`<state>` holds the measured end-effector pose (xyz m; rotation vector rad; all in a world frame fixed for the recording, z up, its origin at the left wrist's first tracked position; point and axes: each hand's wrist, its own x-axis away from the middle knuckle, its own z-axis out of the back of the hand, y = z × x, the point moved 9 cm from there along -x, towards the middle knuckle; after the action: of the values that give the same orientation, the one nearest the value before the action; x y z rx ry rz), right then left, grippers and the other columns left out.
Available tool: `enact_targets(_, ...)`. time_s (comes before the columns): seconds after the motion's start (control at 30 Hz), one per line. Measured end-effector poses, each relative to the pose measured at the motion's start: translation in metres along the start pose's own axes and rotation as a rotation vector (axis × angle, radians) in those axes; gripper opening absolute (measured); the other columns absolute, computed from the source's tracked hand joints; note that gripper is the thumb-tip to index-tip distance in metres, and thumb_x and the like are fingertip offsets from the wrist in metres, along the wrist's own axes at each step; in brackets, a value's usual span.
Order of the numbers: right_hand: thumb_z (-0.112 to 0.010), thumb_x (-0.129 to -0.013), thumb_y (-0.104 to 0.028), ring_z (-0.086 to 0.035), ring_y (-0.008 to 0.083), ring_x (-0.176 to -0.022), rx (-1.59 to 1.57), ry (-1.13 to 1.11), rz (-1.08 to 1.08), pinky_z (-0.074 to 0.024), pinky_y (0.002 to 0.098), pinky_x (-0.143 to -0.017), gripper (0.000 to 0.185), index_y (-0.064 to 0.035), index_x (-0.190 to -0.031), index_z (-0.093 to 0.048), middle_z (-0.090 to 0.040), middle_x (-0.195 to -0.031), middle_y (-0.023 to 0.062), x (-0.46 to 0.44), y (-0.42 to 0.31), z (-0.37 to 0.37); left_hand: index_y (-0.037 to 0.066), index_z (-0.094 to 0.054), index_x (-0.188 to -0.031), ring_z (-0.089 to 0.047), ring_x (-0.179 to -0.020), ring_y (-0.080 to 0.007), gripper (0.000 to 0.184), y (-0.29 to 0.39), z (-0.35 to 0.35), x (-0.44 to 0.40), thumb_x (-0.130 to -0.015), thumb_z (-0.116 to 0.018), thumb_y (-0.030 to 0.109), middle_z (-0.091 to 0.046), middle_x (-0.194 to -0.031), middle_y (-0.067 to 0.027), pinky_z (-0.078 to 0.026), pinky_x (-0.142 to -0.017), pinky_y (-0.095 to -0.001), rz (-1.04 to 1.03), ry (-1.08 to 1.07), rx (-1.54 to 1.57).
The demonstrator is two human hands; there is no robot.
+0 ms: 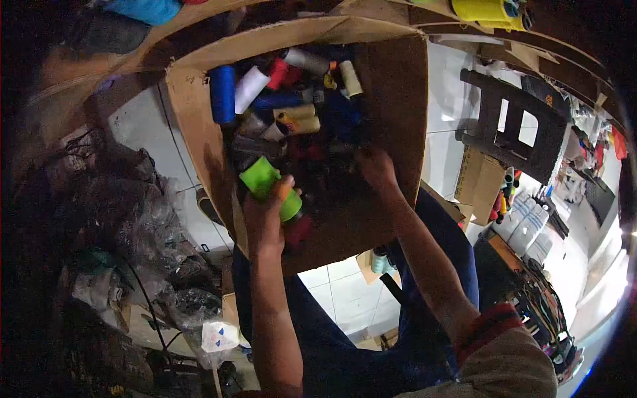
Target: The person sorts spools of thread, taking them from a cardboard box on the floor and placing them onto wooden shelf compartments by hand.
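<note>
A cardboard box [406, 126] stands before me with many thread spools in it. My left hand [267, 207] is closed around a bright green thread spool [259, 176] near the box's left side. Inside the box on the right is my right hand [377, 170], its fingers lost in shadow, close to dark spools. Toward the back lie a blue spool [223, 94], a white spool [251, 89], a grey spool [306, 61] and a cream spool [350, 78]. Yellowish spools [300, 124] sit at the middle of the pile.
Crumpled clear plastic bags [156, 229] heap up on the left. A black plastic frame [514, 123] lies on the right, above a smaller carton [479, 174] near more spools. Yellow spools [488, 10] rest on a ledge beyond the box.
</note>
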<state>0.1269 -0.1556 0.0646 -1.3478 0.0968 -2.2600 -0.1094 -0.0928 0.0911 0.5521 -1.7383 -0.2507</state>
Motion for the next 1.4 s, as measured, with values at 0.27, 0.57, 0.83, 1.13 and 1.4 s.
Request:
enact_targets(0.27,-0.055,-0.083,-0.015,-0.05,0.0338,-0.11,0.783,0.258,0.744,-0.0401,0.0445,-0.095,0.039,-0.0028,-0.119,-0.052,-0.052,-0.119,0.0202,-0.069,0.083,-0.135,0.007,-0.053,-0.1,-0.061,-0.077,-0.0178,0.035,0.003,0.021,0.002,-0.078,-0.073,0.025,-0.059,-0.083,-0.0061,-0.053,-0.07,-0.0316,0.012,0.121,0.172)
enact_targets(0.57,-0.065,-0.076,-0.027,-0.052,0.0387,-0.106,0.614,0.007,0.443,-0.0427,0.0482,-0.089,0.055,-0.0016,-0.122,-0.048,-0.054,-0.112,0.0223,-0.073,0.025,-0.119,0.009,-0.053,-0.103,-0.062,-0.076,-0.0165,0.027,0.007,0.031,0.005,-0.085,-0.065,0.026,-0.059,-0.083,-0.0048,-0.054,-0.069,-0.0296,-0.004,0.165,0.177)
enact_targets(0.83,-0.071,-0.074,-0.03,-0.055,0.0361,-0.105,0.165,0.099,0.236,-0.0456,0.0434,-0.087,0.057,-0.004,-0.12,-0.048,-0.056,-0.111,0.0224,-0.084,0.02,-0.108,0.008,-0.054,-0.104,-0.062,-0.077,-0.0163,0.036,0.002,0.032,0.01,-0.084,-0.065,0.035,-0.058,-0.087,-0.0042,-0.053,-0.068,-0.0291,0.047,0.137,0.031)
enact_targets(1.13,-0.077,-0.064,-0.016,-0.058,0.0339,-0.103,-0.087,0.118,0.443,-0.0471,0.0411,-0.088,0.062,-0.0044,-0.117,-0.048,-0.059,-0.107,0.0186,-0.016,-0.046,-0.041,0.007,-0.052,-0.11,-0.062,-0.077,-0.0185,0.044,0.002,0.026,0.007,-0.083,-0.065,0.039,-0.061,-0.089,-0.009,-0.053,-0.068,-0.0312,0.021,0.07,0.073)
enact_targets(1.4,-0.077,-0.057,-0.011,-0.05,0.0353,-0.11,-0.001,0.092,1.056,-0.044,0.0413,-0.092,0.071,-0.0015,-0.12,-0.045,-0.05,-0.118,0.0182,0.133,-0.111,-0.039,0.005,-0.048,-0.123,-0.058,-0.093,-0.0191,0.056,0.003,0.033,0.017,-0.079,-0.07,0.034,-0.056,-0.108,-0.0093,-0.047,-0.082,-0.0323,-0.009,0.061,-0.007)
